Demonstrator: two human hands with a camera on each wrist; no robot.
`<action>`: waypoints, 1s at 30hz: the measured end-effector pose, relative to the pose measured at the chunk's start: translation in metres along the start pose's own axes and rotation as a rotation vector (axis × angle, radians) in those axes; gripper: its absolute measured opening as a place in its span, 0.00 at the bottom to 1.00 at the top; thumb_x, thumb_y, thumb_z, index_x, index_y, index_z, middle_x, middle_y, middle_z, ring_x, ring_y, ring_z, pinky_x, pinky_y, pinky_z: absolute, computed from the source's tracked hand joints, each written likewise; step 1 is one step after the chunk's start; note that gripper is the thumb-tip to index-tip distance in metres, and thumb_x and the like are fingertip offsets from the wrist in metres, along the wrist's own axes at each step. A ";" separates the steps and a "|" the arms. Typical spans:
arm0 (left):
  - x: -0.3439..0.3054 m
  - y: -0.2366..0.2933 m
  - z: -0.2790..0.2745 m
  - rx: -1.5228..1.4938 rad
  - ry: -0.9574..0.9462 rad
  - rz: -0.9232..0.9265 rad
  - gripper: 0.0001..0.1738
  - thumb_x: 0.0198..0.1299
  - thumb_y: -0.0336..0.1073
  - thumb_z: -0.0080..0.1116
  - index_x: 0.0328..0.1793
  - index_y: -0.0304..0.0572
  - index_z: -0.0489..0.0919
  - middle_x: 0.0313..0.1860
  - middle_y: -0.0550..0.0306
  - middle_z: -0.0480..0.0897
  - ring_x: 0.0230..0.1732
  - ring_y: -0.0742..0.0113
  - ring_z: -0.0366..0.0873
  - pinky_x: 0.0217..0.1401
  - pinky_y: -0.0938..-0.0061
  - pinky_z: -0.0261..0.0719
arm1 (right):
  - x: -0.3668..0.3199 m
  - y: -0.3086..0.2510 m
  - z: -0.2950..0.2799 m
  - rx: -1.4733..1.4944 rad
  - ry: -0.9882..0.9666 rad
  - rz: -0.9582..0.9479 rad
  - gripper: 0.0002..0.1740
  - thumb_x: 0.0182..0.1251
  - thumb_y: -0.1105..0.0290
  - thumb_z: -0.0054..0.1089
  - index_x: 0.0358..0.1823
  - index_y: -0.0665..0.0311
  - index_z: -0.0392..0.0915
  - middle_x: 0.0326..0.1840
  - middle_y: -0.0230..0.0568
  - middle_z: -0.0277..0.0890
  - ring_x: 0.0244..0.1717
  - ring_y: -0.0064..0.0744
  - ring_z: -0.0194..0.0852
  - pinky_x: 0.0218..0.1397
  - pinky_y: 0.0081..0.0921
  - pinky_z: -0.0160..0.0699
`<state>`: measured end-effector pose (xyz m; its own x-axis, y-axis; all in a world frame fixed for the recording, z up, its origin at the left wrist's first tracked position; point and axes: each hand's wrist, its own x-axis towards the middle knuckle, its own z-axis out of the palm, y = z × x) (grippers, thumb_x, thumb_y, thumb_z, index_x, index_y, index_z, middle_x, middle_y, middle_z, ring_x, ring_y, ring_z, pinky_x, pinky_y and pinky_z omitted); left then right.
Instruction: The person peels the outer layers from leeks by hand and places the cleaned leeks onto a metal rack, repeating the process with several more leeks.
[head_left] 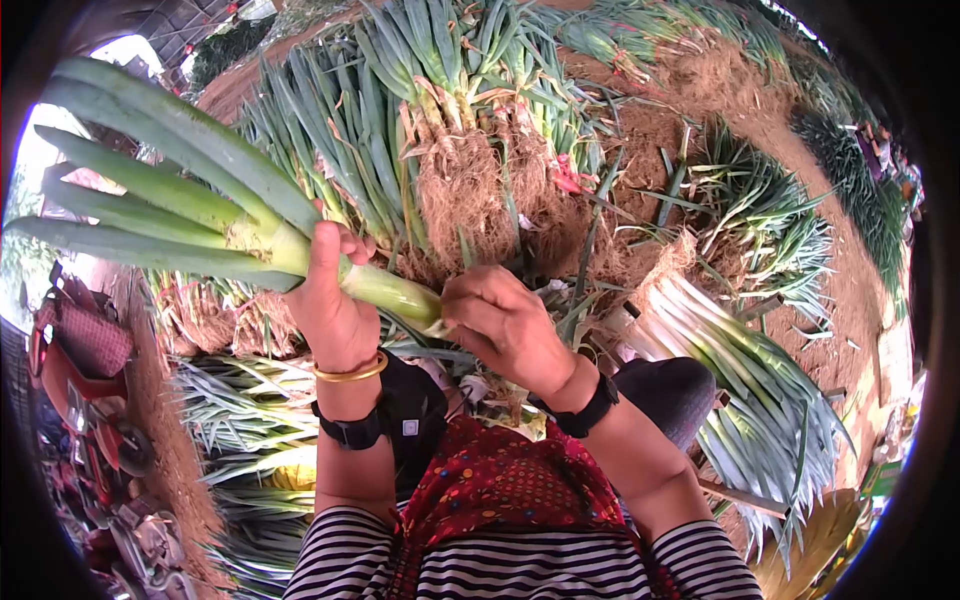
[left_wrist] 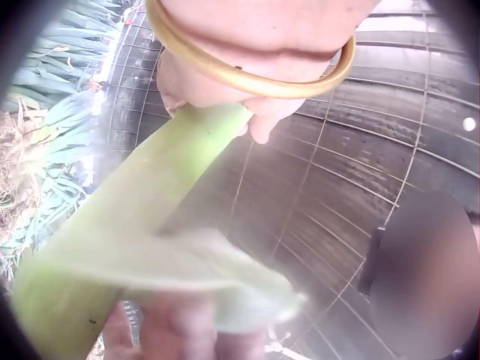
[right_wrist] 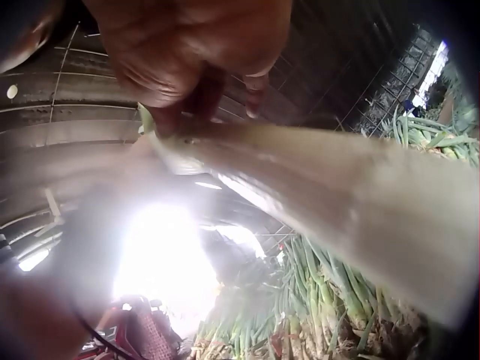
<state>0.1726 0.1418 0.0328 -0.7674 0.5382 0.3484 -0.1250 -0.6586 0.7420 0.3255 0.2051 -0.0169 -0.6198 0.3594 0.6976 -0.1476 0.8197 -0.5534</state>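
A thick green onion stalk (head_left: 390, 292) lies slantwise across the head view, its broad leaves fanned to the upper left. My left hand (head_left: 335, 310) grips it just below the leaves; in the left wrist view the left hand (left_wrist: 247, 67) is wrapped round the stalk (left_wrist: 172, 161). At the stalk's lower end my right hand (head_left: 510, 325) pinches with curled fingers. A pale, blurred strip of outer layer (left_wrist: 187, 262) stands away from the stalk in the left wrist view, held by the right hand's fingers. The right wrist view shows the right hand (right_wrist: 195, 52) pinching a pale layer (right_wrist: 337, 187).
Upright onion bundles with brown roots (head_left: 465, 190) stand in front. More bundles lie at the left (head_left: 250, 410) and on a wooden rack at the right (head_left: 740, 380). A red motorbike (head_left: 85, 370) is parked far left. Bare soil (head_left: 800, 190) runs along the right.
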 end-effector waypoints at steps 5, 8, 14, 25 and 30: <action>0.023 0.002 0.001 0.114 0.108 0.004 0.21 0.61 0.37 0.60 0.55 0.33 0.71 0.29 0.64 0.70 0.29 0.77 0.66 0.32 0.79 0.69 | -0.026 -0.008 0.005 0.155 0.090 -0.061 0.13 0.50 0.80 0.62 0.38 0.62 0.72 0.47 0.37 0.76 0.51 0.43 0.75 0.66 0.48 0.64; 0.046 -0.005 -0.016 0.134 0.219 0.039 0.17 0.58 0.34 0.63 0.51 0.37 0.73 0.26 0.64 0.70 0.26 0.77 0.67 0.29 0.80 0.71 | -0.045 -0.016 -0.002 0.298 0.100 -0.059 0.14 0.55 0.82 0.60 0.39 0.61 0.66 0.42 0.39 0.78 0.48 0.42 0.78 0.65 0.48 0.64; 0.077 0.002 -0.052 0.134 0.304 0.074 0.12 0.54 0.35 0.67 0.39 0.43 0.74 0.24 0.65 0.71 0.22 0.76 0.68 0.23 0.77 0.71 | -0.080 -0.027 -0.020 0.698 0.516 0.514 0.09 0.67 0.74 0.54 0.38 0.60 0.62 0.35 0.28 0.66 0.33 0.14 0.63 0.37 0.14 0.65; 0.113 0.028 -0.101 0.123 0.486 0.054 0.12 0.53 0.35 0.67 0.37 0.39 0.76 0.22 0.62 0.72 0.18 0.73 0.68 0.19 0.78 0.68 | -0.110 0.009 -0.037 0.356 0.205 0.781 0.10 0.63 0.72 0.59 0.40 0.62 0.66 0.28 0.28 0.65 0.25 0.17 0.63 0.30 0.17 0.63; 0.126 0.025 -0.121 0.066 0.448 -0.003 0.11 0.53 0.34 0.67 0.35 0.40 0.76 0.23 0.62 0.72 0.19 0.74 0.67 0.20 0.79 0.69 | -0.092 -0.016 -0.039 -0.045 -0.138 0.686 0.22 0.55 0.66 0.67 0.50 0.61 0.73 0.39 0.39 0.78 0.29 0.35 0.80 0.31 0.27 0.77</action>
<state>-0.0034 0.1298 0.0256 -0.9655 0.2495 0.0742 -0.0987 -0.6149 0.7824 0.4148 0.1764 -0.0546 -0.6541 0.7448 0.1316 0.3422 0.4466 -0.8267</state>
